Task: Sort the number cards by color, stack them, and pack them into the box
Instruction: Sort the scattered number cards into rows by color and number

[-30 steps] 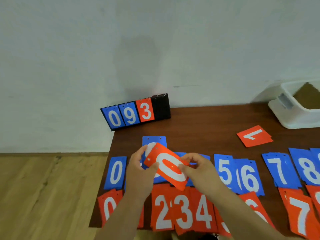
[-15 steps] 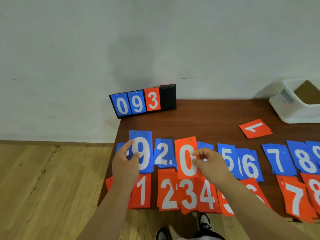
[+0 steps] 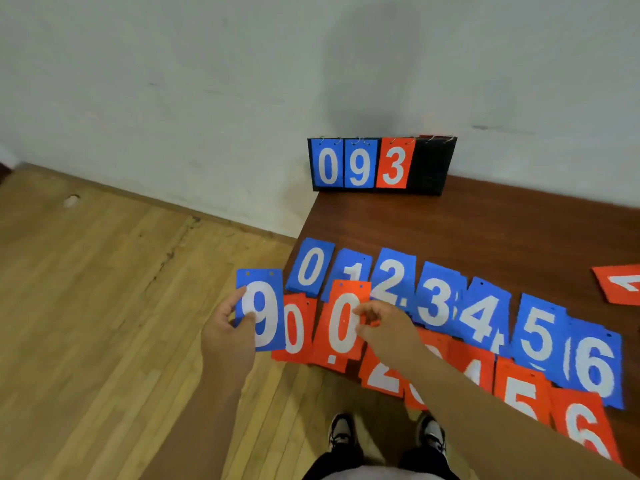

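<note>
- Two cards are in hand: our left hand [image 3: 227, 336] pinches a blue 9 card [image 3: 265, 306] just past the left edge of the table [image 3: 485, 237], and our right hand [image 3: 381, 327] pinches a red 0 card [image 3: 343, 317] above the red row [image 3: 294, 329].
- Each shows a white numeral and two punched holes on top.
- Our right forearm hides part of the red row; a lone red card [image 3: 620, 284] at the far right is cut off.
</note>
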The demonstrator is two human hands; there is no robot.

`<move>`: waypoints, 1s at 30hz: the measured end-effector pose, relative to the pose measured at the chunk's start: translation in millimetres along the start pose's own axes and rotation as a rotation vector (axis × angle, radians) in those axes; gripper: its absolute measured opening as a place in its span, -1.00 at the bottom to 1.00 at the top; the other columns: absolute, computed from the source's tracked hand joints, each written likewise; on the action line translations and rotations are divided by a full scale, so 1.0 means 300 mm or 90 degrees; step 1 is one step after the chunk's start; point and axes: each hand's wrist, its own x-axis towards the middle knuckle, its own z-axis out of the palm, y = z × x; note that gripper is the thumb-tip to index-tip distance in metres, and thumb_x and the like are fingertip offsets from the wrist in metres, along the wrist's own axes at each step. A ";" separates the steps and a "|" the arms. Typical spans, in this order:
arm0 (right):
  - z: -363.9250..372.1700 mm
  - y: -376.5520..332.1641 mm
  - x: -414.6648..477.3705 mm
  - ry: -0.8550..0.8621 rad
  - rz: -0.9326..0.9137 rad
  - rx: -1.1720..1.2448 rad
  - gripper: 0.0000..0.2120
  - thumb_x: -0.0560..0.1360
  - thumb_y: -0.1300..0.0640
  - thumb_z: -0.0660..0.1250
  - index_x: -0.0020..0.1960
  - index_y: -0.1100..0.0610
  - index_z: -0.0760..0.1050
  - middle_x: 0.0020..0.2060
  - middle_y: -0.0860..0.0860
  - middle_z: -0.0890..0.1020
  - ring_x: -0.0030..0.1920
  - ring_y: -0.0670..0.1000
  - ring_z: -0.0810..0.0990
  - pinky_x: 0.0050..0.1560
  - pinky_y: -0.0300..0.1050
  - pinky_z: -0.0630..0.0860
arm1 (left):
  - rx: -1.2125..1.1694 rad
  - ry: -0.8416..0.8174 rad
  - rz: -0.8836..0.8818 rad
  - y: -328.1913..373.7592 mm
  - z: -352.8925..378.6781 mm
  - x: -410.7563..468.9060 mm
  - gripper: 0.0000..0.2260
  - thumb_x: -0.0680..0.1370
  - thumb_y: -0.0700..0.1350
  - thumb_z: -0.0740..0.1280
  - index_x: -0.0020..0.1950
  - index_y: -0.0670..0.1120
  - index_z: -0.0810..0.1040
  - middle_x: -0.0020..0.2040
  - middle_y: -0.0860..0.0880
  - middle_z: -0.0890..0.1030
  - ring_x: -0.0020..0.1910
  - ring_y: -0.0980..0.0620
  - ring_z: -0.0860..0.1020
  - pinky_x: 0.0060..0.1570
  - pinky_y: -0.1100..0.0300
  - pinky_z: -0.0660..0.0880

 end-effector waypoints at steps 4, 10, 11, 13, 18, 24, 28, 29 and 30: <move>0.229 -0.071 0.092 -0.061 -0.029 -0.050 -0.77 0.52 0.17 0.44 0.12 -0.07 0.59 -0.06 -0.15 0.62 -0.07 -0.07 0.61 -0.12 -0.35 0.49 | 0.003 0.035 -0.032 -0.082 -0.112 0.013 -0.60 0.58 -0.28 0.35 0.23 0.20 0.59 0.14 0.12 0.66 -0.02 0.10 0.67 -0.21 0.26 0.56; 0.431 -0.101 0.169 -0.102 -0.073 -0.343 -0.66 0.61 0.14 0.31 0.38 0.02 0.47 0.26 0.03 0.57 0.23 0.06 0.54 0.21 -0.12 0.51 | 0.011 0.041 -0.069 -0.159 -0.244 0.014 -0.65 0.59 -0.26 0.35 0.23 0.17 0.57 0.10 0.23 0.60 -0.05 0.15 0.64 -0.36 0.42 0.50; 0.438 -0.100 0.169 -0.125 -0.083 -0.404 -0.65 0.61 0.14 0.29 0.39 0.06 0.46 0.30 0.07 0.54 0.25 0.11 0.53 0.26 -0.02 0.51 | 0.009 0.040 -0.074 -0.166 -0.257 0.015 -0.65 0.59 -0.27 0.35 0.22 0.17 0.56 0.09 0.24 0.60 -0.05 0.16 0.64 -0.37 0.43 0.50; 0.450 -0.097 0.157 -0.170 -0.071 -0.525 -0.59 0.57 0.12 0.33 0.41 0.08 0.44 0.38 0.13 0.46 0.32 0.22 0.46 0.35 0.14 0.46 | 0.003 0.038 -0.080 -0.176 -0.277 0.017 -0.65 0.59 -0.28 0.35 0.21 0.15 0.57 0.08 0.24 0.60 -0.05 0.16 0.64 -0.36 0.42 0.50; 0.391 -0.145 0.135 -0.089 -0.024 -0.248 -0.73 0.52 -0.08 0.45 0.19 -0.11 0.53 0.13 -0.11 0.55 0.18 -0.04 0.53 0.02 -0.23 0.54 | 0.024 -0.003 -0.072 -0.167 -0.253 0.035 -0.68 0.59 -0.24 0.38 0.23 0.14 0.56 0.12 0.21 0.59 0.01 0.12 0.65 -0.33 0.40 0.53; 0.128 -0.194 0.004 -0.078 0.008 0.060 -0.94 0.54 0.02 0.45 0.00 -0.12 0.63 -0.06 -0.21 0.67 -0.02 -0.18 0.62 -0.04 -0.25 0.54 | 0.042 -0.168 0.011 -0.068 0.020 0.030 -0.69 0.58 -0.24 0.41 0.21 0.12 0.57 0.11 0.16 0.62 0.03 0.13 0.64 -0.30 0.37 0.56; -0.110 -0.075 -0.094 0.060 0.066 0.123 -0.89 0.52 0.19 0.46 -0.01 0.00 0.64 -0.18 -0.11 0.70 -0.19 -0.12 0.65 -0.17 -0.25 0.59 | 0.096 -0.335 0.116 0.028 0.320 -0.052 -0.67 0.56 -0.22 0.40 0.26 0.11 0.57 0.13 0.18 0.56 0.04 0.19 0.57 -0.15 0.38 0.53; -0.176 -0.041 -0.131 0.102 0.079 0.153 -0.88 0.51 0.23 0.46 -0.02 0.04 0.64 -0.21 -0.07 0.69 -0.25 -0.12 0.63 -0.22 -0.25 0.57 | 0.093 -0.382 0.125 0.056 0.394 -0.089 -0.66 0.57 -0.23 0.40 0.26 0.12 0.58 0.14 0.20 0.56 0.05 0.19 0.58 -0.13 0.37 0.54; -0.241 -0.002 -0.168 0.147 0.087 0.174 -0.88 0.50 0.26 0.46 -0.02 0.07 0.64 -0.23 -0.03 0.68 -0.28 -0.12 0.61 -0.24 -0.25 0.55 | 0.092 -0.429 0.138 0.083 0.467 -0.128 -0.65 0.57 -0.23 0.40 0.25 0.14 0.58 0.14 0.23 0.56 0.04 0.20 0.60 -0.13 0.37 0.55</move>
